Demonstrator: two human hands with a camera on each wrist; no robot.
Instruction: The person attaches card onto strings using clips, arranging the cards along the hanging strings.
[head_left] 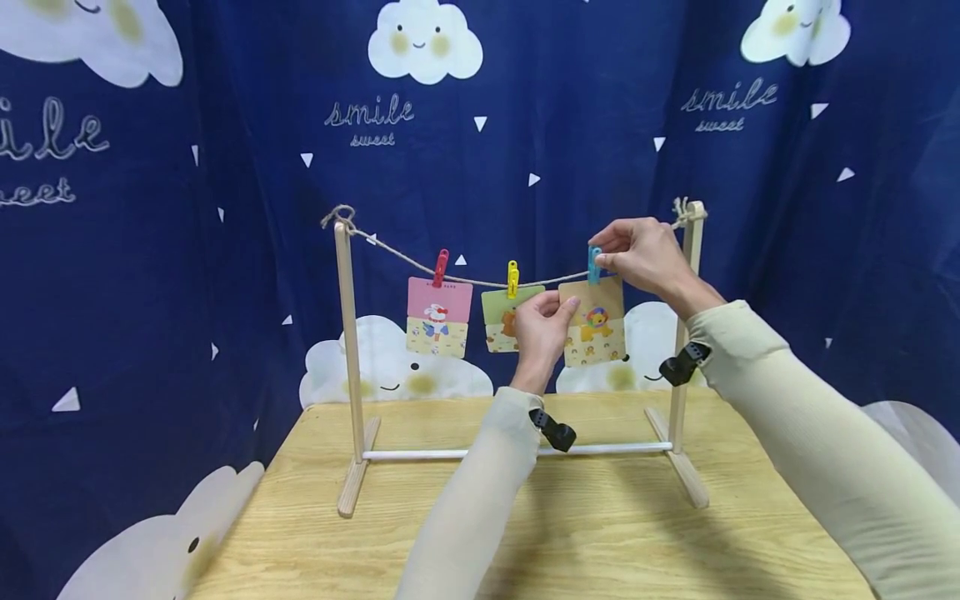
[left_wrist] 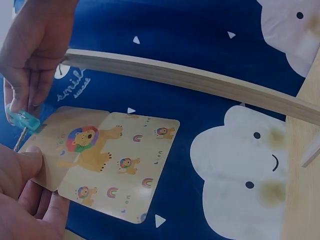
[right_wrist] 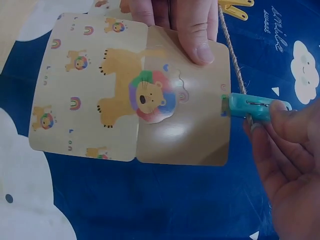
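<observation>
My left hand [head_left: 542, 332] pinches the left edge of a tan lion card [head_left: 595, 323], thumb in front and fingers behind. At the card's top edge, my right hand [head_left: 647, 254] pinches a blue clothespin [head_left: 594, 265] between thumb and fingers. In the right wrist view the tip of the clothespin [right_wrist: 257, 106] overlaps the card's edge beside the twine [right_wrist: 231, 47]. To the left, a yellow clothespin [head_left: 513, 279] holds a green card [head_left: 497, 310], partly hidden by my left hand. A red clothespin [head_left: 441, 268] holds a pink rabbit card [head_left: 437, 317] on the same line.
The twine [head_left: 397, 252] sags between two wooden posts [head_left: 348, 333] with feet on the wooden table [head_left: 300, 533]. A white bar [head_left: 600, 449] joins the posts low down. Behind hangs a dark blue curtain [head_left: 262, 275] with clouds. Both wrists wear black straps.
</observation>
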